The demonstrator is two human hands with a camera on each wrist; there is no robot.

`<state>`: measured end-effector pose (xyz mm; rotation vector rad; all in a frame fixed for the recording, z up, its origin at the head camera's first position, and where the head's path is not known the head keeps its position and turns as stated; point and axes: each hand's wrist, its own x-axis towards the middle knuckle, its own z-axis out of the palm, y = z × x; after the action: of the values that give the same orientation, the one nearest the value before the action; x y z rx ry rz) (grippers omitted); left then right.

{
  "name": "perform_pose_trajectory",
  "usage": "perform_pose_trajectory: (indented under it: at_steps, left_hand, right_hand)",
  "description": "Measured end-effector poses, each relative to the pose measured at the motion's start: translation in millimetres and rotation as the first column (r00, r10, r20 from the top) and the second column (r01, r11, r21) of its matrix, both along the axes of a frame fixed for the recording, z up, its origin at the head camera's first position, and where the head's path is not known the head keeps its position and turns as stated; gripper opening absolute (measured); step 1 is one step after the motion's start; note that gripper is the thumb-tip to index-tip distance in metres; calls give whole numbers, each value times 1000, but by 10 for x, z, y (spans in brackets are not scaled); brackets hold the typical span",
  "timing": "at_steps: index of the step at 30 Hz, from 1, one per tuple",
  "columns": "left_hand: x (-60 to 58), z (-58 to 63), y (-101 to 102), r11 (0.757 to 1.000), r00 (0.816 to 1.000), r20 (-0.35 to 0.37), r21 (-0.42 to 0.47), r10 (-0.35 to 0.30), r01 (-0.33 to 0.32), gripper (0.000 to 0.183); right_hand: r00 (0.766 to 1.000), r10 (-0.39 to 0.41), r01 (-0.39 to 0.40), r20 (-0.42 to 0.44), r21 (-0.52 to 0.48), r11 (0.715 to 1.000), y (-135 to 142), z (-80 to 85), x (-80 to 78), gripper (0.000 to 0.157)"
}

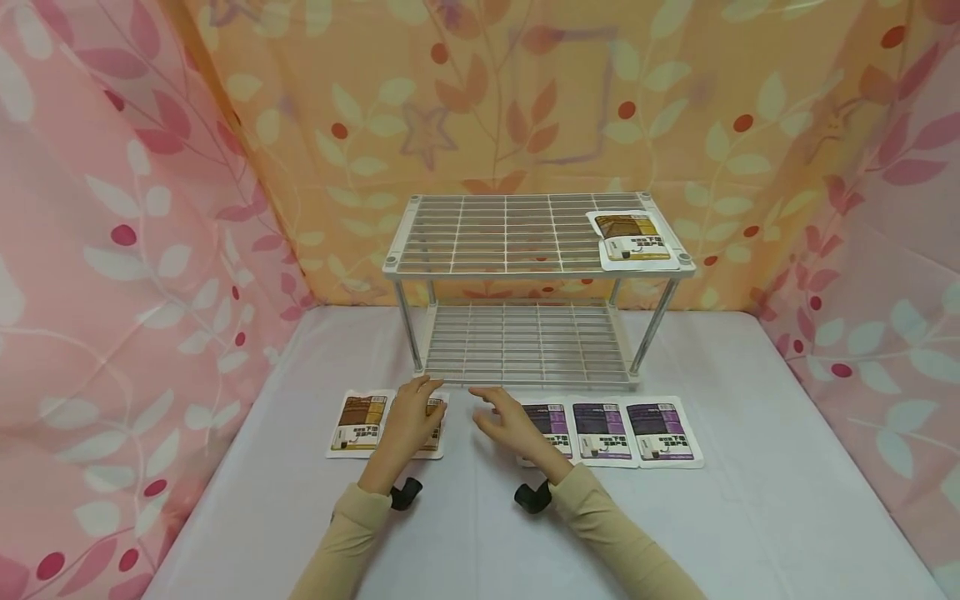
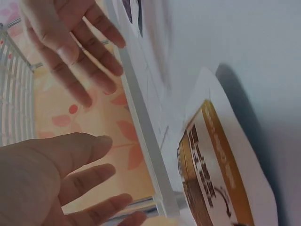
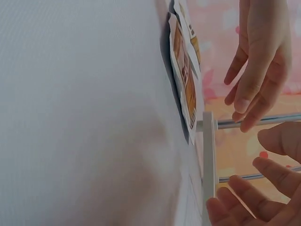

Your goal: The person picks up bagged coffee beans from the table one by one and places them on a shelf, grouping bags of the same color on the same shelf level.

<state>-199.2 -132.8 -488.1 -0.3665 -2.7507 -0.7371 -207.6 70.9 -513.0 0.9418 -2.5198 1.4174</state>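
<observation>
At 12 o'clock on the white tablecloth (image 1: 468,558) stands a 2-tier wire rack (image 1: 506,237), w/ a brown pkt (image 1: 636,239) lying flat at the 3 o'clock end of its top shelf. L hand (image 1: 408,421) is raised over the inner of two brown pkts (image 1: 360,425) lying side by side at approx 9 o'clock, in front of the rack; the hand partly hides that inner pkt in head view. L fingers spread & loosely extended, thumb apart. R hand (image 1: 517,427), also up off the cloth, is at 3 o'clock from L, near the innermost of three purple pkts (image 1: 602,432) in a row out toward 3; its fingers likewise relaxed, slightly bent, thumb apart. Fingertips of both hands are apart from each other. Behind rack, at 12: orange leaf-print curtain (image 1: 525,125).
</observation>
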Motion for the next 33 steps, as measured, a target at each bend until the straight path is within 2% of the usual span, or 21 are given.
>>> perform_pose_trajectory:
  at_steps: [6, 9, 15, 19, 25, 33]
  left_hand:
    - [56, 6, -159, 999, 997, 53, -20, 51, -50, 39]
    - [88, -3, -218, 997, 994, 85, -39, 73, -70, 41]
    - [133, -19, -279, 993, 981, 164, -59, 107, -98, 46]
    - [150, -49, -304, 991, 974, 190, -75, 127, -115, 48]
    - [161, -92, -338, 989, 972, 198, -101, 128, -110, 53]
    - [175, -103, -329, 989, 961, 237, -82, 143, -127, 57]
  right_hand:
    - [998, 36, -37, 57, 19, 999, -90, -12, 24, 42]
    - [992, 53, -56, 118, 25, 998, -131, -11, 30, 44]
    - [967, 87, -99, 240, 37, 994, -222, -34, 35, 45]
    - [951, 119, -139, 285, 52, 989, -281, -61, 47, 46]
    - [941, 141, -163, 308, 47, 986, -348, -87, 72, 46]
    - [940, 153, -176, 305, 50, 983, -403, -77, 89, 47]
